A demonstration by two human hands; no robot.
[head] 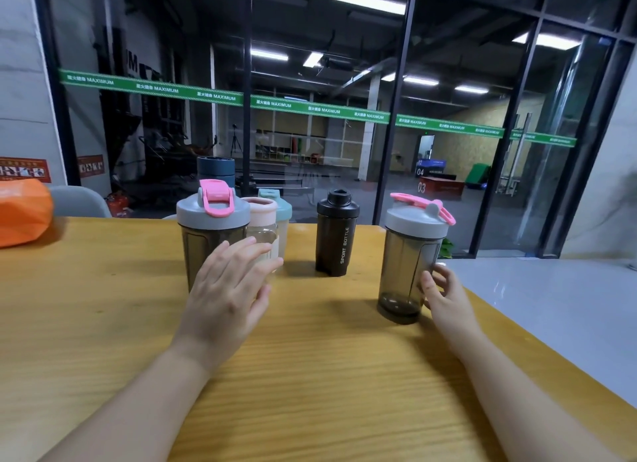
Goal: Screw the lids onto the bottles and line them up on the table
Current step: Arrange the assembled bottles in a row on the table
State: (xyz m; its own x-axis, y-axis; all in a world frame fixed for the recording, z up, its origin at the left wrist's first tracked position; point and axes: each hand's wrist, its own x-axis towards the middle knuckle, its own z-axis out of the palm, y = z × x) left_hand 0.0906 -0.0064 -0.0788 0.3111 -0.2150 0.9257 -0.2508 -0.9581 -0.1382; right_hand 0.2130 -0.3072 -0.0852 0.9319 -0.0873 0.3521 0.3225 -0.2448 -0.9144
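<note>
Several shaker bottles stand on the wooden table (310, 375). A smoky bottle with a grey lid and pink flip cap (410, 255) stands at the right; my right hand (444, 292) curls round its lower right side. A second smoky bottle with a grey lid and pink cap (210, 227) stands at the left. My left hand (231, 289) hovers in front of it with fingers spread, holding nothing. Behind the left hand are a clear bottle with a pink rim (262, 220) and one with a teal lid (281, 210). A black "SPORT BOTTLE" (336, 234) with its black lid stands in the middle.
A dark blue bottle (216, 170) stands further back. An orange bag (22, 213) lies at the table's left edge, with a grey chair back (79, 201) beside it. The table's right edge borders a pale floor. Glass walls stand behind.
</note>
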